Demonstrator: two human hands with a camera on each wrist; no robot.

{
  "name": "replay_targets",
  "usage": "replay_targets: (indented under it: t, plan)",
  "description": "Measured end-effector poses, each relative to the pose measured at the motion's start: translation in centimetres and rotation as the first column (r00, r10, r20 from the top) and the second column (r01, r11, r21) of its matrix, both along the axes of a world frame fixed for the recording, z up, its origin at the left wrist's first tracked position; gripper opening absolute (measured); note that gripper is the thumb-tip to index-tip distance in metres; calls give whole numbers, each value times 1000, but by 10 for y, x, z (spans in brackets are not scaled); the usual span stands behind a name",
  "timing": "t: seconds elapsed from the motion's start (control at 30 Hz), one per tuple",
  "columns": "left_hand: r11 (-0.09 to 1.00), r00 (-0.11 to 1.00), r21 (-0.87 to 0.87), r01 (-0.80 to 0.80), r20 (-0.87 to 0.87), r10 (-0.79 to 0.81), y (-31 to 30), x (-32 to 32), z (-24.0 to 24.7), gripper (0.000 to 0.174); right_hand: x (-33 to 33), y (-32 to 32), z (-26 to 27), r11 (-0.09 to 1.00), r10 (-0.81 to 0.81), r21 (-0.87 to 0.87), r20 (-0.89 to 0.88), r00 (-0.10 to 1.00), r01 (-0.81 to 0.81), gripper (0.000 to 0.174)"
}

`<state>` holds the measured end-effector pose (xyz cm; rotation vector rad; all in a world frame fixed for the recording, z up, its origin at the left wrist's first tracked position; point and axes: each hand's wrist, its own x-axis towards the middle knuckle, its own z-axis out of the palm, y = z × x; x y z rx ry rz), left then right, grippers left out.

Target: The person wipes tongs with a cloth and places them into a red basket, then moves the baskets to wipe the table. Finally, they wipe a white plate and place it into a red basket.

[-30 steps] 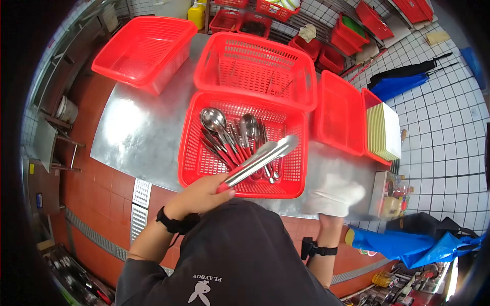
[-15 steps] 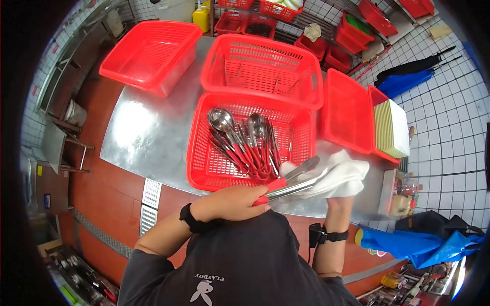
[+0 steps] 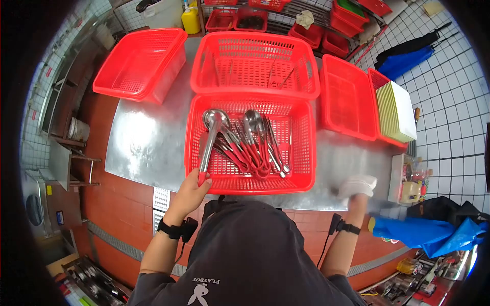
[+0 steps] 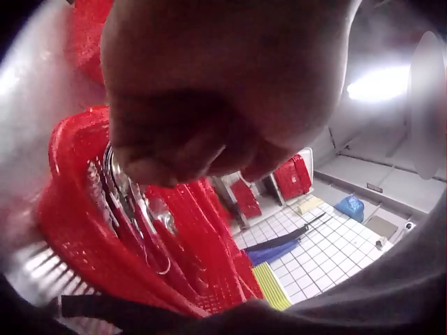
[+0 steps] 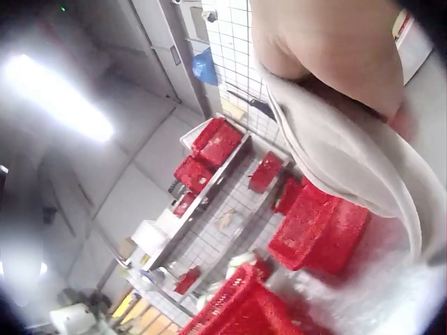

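Note:
The left hand (image 3: 192, 193) grips the red handle end of metal tongs (image 3: 208, 148) at the near left rim of a red basket (image 3: 301, 176). The tongs reach over that basket, their tips by a ladle head. Inside lie several spoons and tongs with red handles (image 3: 249, 155). In the left wrist view the left hand (image 4: 223, 91) is curled and dark above the basket. The right hand (image 3: 358, 200) holds a white cloth (image 3: 358, 185) over the metal table's right part; in the right wrist view the cloth (image 5: 342, 153) hangs from the hand (image 5: 335, 56), hiding its fingers.
Behind the utensil basket stands another red basket (image 3: 255, 41) with a few utensils. Red stacked baskets (image 3: 138, 64) are at the back left of the metal table (image 3: 138, 148). On the right are a red tray (image 3: 348, 97) and stacked green-white trays (image 3: 398, 112).
The left hand has carried the tongs from beside the cloth leftward to the basket's left side. The right hand and cloth have moved right, apart from the tongs.

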<state>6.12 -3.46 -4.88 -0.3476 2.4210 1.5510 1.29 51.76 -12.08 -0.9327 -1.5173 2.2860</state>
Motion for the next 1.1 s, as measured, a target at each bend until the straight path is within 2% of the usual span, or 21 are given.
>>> replay_targets:
  t: [0.07, 0.13, 0.17, 0.2, 0.27, 0.3, 0.33, 0.37, 0.47, 0.63, 0.77, 0.8, 0.9, 0.97, 1.0, 1.03, 1.1]
  plan:
    - [1000, 998, 8, 4, -68, -3, 1, -6, -2, 27, 5, 2, -44, 986, 154, 43, 140, 978, -161, 28]
    - [1000, 998, -16, 4, -56, -5, 8, -13, 4, 27, 12, 0, -93, 952, 262, 84, 274, 925, -295, 31]
    - [1000, 998, -19, 20, -53, -21, 14, -17, 10, 27, 17, -16, -111, 819, 309, 348, 403, 862, -456, 43]
    - [998, 996, -43, 56, -66, -59, 20, -21, 17, 28, 21, -36, -125, 586, 304, 545, 539, 785, -600, 57]
    - [993, 992, -68, 98, -77, -103, 33, -29, 19, 29, 23, -70, -127, 196, 154, 593, 768, 622, -781, 71]
    - [969, 973, -147, 199, -87, -213, 40, -32, 17, 31, 22, -79, -122, 120, 50, 520, 848, 528, -846, 71]
    - [929, 943, -225, 293, -89, -319, 48, -36, 17, 34, 25, -78, -125, 126, 48, 519, 848, 527, -846, 71]
    - [927, 942, -226, 298, -89, -325, 58, -40, 19, 34, 28, -78, -127, 174, 73, 576, 802, 594, -799, 74]
    - [896, 913, -202, 396, -20, -408, 91, -56, 28, 34, 28, -80, -125, 246, 98, 639, 732, 674, -729, 81]
    - [856, 871, -184, 483, -2, -492, 132, -79, 11, 34, 26, -74, -121, 224, 134, 582, 776, 616, -781, 80]
    - [787, 779, 31, 616, 129, -614, 142, -85, -18, 49, 24, -75, -114, 243, 185, 553, 781, 597, -797, 81]
    - [778, 778, 35, 627, 25, -628, 143, -84, -21, 53, 24, -73, -115, 247, 179, 551, 783, 596, -797, 81]
    - [736, 742, 95, 671, -84, -665, 138, -94, -25, 58, 24, -66, -128, 239, 179, 528, 800, 572, -815, 83]
    - [674, 673, 35, 738, -105, -732, 130, -110, 4, 44, 24, -53, -151, 277, 288, 470, 792, 539, -838, 85]
    - [688, 689, 52, 724, -111, -716, 127, -118, 21, 34, 22, -54, -149, 279, 289, 468, 792, 538, -839, 85]
    - [687, 688, 51, 725, -107, -718, 123, -125, 20, 34, 19, -56, -142, 287, 298, 416, 818, 493, -863, 86]
    - [759, 763, 95, 645, -146, -630, 115, -139, 21, 31, 16, -61, -125, 296, 308, 358, 842, 443, -886, 86]
